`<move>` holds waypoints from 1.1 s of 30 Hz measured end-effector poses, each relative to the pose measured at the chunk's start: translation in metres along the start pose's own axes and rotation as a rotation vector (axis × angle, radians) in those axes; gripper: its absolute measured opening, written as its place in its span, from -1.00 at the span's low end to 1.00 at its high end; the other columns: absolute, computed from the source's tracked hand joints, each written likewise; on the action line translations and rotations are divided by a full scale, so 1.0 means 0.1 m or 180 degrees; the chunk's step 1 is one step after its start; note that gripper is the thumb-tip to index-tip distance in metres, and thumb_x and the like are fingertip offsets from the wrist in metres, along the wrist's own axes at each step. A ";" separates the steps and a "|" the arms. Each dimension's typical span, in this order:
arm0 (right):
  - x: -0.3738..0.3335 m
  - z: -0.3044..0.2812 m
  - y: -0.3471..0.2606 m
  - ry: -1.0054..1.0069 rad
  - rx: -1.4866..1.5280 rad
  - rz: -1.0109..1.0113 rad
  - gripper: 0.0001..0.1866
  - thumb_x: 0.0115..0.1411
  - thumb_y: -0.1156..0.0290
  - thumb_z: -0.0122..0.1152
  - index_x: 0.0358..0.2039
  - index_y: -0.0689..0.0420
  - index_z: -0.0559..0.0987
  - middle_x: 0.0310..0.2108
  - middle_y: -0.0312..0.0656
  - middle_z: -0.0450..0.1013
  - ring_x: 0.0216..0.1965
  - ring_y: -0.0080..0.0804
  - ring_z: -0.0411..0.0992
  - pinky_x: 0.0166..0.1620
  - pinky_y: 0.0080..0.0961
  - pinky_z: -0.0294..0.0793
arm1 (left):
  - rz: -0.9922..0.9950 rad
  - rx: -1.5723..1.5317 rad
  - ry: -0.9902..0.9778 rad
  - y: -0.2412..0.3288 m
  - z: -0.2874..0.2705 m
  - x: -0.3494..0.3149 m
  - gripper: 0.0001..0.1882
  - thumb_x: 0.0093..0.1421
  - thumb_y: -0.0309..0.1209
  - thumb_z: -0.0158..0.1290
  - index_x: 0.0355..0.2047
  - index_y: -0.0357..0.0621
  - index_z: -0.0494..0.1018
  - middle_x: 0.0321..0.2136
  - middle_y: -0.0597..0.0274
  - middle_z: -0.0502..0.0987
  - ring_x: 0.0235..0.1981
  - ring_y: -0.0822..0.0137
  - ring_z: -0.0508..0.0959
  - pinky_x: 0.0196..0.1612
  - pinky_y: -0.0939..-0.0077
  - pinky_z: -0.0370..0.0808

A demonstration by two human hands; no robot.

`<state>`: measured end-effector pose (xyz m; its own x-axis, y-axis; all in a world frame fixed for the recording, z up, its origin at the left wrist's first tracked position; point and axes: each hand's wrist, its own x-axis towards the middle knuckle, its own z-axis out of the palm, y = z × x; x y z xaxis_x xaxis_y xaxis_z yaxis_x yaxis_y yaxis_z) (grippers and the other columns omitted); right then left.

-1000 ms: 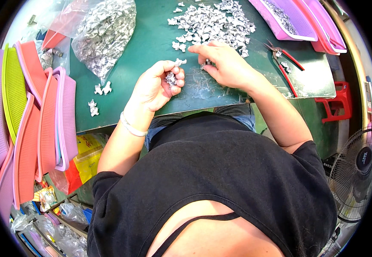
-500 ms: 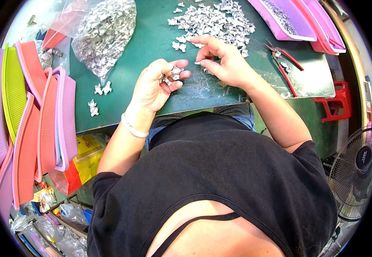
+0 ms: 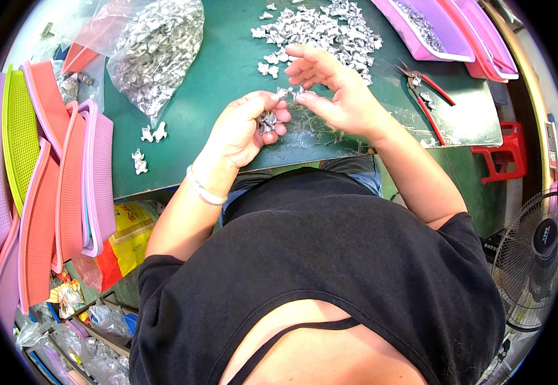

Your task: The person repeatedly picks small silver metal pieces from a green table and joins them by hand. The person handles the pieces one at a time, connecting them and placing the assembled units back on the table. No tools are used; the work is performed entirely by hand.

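My left hand (image 3: pixel 244 127) is curled around several small silver metal figures (image 3: pixel 268 122). Between its thumb and forefinger another figure (image 3: pixel 282 94) sticks out toward the other hand. Close by on the right, my right hand (image 3: pixel 333 93) has a small silver metal figure (image 3: pixel 299 94) at the tip of its thumb, its upper fingers raised and bent. The two figures at the fingertips nearly meet, and I cannot tell whether they touch. Beyond the hands a loose pile of such figures (image 3: pixel 333 35) lies on the green table (image 3: pixel 231 58).
A clear bag of silver figures (image 3: pixel 157 54) stands left, with several loose figures (image 3: pixel 139 162) below it. Red-handled pliers (image 3: pixel 427 102) lie right, near a purple basket (image 3: pixel 446 51) of parts. Stacked plastic baskets (image 3: pixel 41 212) line the left; a red stool (image 3: pixel 507 154) and fan (image 3: pixel 529 256) are right.
My left hand has turned and moved slightly right and up, its thumb now pinching a figure. The right hand has tilted, its fingers lifted, and the hands are closer together.
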<state>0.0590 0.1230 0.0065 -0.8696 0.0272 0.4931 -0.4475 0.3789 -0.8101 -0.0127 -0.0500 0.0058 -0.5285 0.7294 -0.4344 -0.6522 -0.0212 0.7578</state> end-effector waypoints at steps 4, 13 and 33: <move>-0.06 -0.09 0.07 -0.0243 -0.0810 0.0063 -0.47 -0.09 0.59 0.14 -0.02 0.09 0.35 -0.34 -0.13 0.44 -0.30 -0.31 0.42 -0.22 -0.46 0.41 | -0.0048 -0.0111 -0.0004 0.01 -0.05 0.00 -0.84 0.12 -0.34 -0.05 -0.45 -0.18 0.38 -0.56 0.22 0.44 -0.61 0.40 0.42 -0.63 0.71 0.33; -0.11 0.00 0.06 -0.0753 -0.1714 -0.0119 -0.54 -0.11 0.46 0.21 -0.11 0.08 0.42 -0.37 -0.19 0.43 -0.25 -0.25 0.34 -0.14 -0.35 0.27 | -0.0213 -0.0635 -0.0227 0.01 -0.10 0.00 -0.83 0.12 -0.35 -0.08 -0.48 -0.22 0.35 -0.53 0.14 0.44 -0.58 0.36 0.42 -0.63 0.69 0.35; -0.13 0.05 0.07 -0.0662 -0.1719 -0.0294 -0.55 -0.12 0.51 0.20 -0.13 0.05 0.43 -0.39 -0.27 0.41 -0.24 -0.31 0.32 -0.15 -0.36 0.21 | 0.0768 0.0409 0.0090 -0.04 -0.04 -0.08 -0.93 0.14 -0.46 -0.05 -0.43 -0.20 0.37 -0.49 0.21 0.47 -0.57 0.52 0.41 -0.58 0.74 0.30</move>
<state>0.0659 0.1210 -0.0074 -0.8791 -0.1900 0.4371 -0.4011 0.7903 -0.4633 -0.0077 -0.0589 0.0039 -0.6762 0.6944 -0.2460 -0.4324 -0.1038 0.8957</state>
